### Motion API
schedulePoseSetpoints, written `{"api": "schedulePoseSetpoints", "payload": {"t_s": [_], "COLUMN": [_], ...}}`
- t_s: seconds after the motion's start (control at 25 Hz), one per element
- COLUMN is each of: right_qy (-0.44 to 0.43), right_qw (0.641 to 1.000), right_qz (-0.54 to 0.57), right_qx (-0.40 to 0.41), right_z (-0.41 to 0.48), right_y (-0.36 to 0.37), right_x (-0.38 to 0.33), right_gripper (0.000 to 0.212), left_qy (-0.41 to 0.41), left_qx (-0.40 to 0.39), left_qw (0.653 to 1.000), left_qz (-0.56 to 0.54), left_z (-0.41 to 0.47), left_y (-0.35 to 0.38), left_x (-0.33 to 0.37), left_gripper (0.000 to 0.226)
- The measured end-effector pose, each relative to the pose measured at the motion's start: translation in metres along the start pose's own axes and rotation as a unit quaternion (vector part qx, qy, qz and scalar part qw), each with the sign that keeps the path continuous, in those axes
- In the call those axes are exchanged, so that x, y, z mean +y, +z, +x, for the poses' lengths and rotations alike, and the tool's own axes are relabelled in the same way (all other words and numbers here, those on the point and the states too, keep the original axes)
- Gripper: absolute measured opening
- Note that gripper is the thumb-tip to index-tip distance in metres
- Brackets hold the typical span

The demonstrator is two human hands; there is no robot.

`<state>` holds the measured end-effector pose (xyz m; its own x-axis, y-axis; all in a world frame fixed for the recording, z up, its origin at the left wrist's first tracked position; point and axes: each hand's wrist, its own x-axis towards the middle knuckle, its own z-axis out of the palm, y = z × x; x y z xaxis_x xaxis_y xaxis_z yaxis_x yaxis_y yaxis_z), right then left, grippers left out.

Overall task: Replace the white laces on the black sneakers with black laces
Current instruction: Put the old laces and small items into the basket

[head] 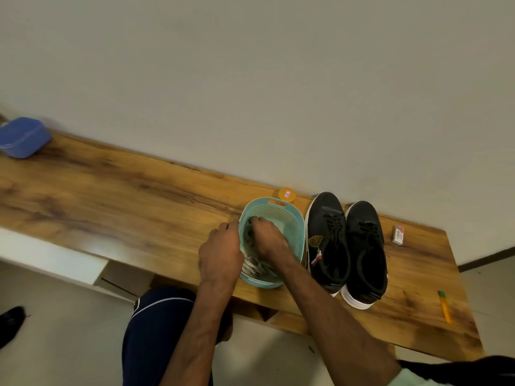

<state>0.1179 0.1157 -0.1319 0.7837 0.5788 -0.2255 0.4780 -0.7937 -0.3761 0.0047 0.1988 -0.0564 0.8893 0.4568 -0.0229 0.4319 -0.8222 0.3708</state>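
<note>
Two black sneakers, a left one (327, 240) and a right one (366, 252), stand side by side on the wooden table, both threaded with black laces. Left of them sits a teal basket (295, 218) holding white laces (255, 268) at its near end. My right hand (266, 236) reaches into the basket with fingers curled over something I cannot make out. My left hand (221, 250) rests against the basket's left rim, fingers curled on its edge.
An orange round lid (287, 194) lies behind the basket by the wall. A small eraser (398, 234) sits right of the shoes, an orange-and-green pen (444, 306) near the front right edge. A blue container (23, 136) stands far left.
</note>
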Motion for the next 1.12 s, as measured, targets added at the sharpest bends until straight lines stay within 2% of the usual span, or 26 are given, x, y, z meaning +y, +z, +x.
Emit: {"api": "schedulePoseSetpoints", "payload": {"t_s": [0.08,0.16,0.24,0.32,0.4,0.48,0.6,0.68,0.84,0.96,1.12], "right_qy": [-0.001,0.013,0.028,0.063,0.131,0.241,0.406,0.456,0.465,0.461,0.468], "right_qw": [1.000,0.993,0.965,0.924,0.891,0.876,0.859,0.851,0.862,0.866,0.856], "right_qz": [0.014,0.077,0.149,0.163,0.141,0.100,0.069,0.084,0.075,0.035,0.014], "right_qx": [0.011,0.083,0.215,0.341,0.411,0.406,0.304,0.245,0.188,0.192,0.218], "right_z": [-0.008,-0.032,-0.073,-0.121,-0.164,-0.197,-0.242,-0.264,-0.277,-0.276,-0.275], "right_y": [-0.008,-0.028,-0.052,-0.072,-0.081,-0.077,-0.062,-0.054,-0.045,-0.038,-0.034], "right_x": [-0.001,0.005,0.021,0.054,0.101,0.156,0.236,0.273,0.304,0.310,0.308], "right_gripper": [0.050,0.055,0.042,0.028,0.022,0.023,0.031,0.036,0.030,0.027,0.020], "left_qy": [0.014,0.037,0.073,0.120,0.163,0.197,0.220,0.218,0.230,0.230,0.181], "left_qx": [-0.002,-0.001,0.000,-0.010,-0.028,-0.048,-0.062,-0.071,-0.077,-0.089,-0.066], "left_qw": [1.000,0.999,0.996,0.991,0.985,0.979,0.972,0.971,0.968,0.968,0.979], "left_qz": [-0.009,-0.031,-0.052,-0.051,-0.041,-0.032,-0.049,-0.065,-0.061,-0.051,-0.063], "left_z": [-0.001,-0.001,-0.001,-0.006,-0.013,-0.021,-0.032,-0.040,-0.053,-0.061,-0.061], "left_y": [0.000,-0.003,-0.002,0.002,0.008,0.014,0.022,0.025,0.034,0.039,0.031], "left_x": [0.003,0.009,0.017,0.031,0.047,0.060,0.072,0.076,0.082,0.083,0.076], "left_gripper": [0.045,0.047,0.048,0.047,0.049,0.051,0.051,0.050,0.048,0.046,0.044]}}
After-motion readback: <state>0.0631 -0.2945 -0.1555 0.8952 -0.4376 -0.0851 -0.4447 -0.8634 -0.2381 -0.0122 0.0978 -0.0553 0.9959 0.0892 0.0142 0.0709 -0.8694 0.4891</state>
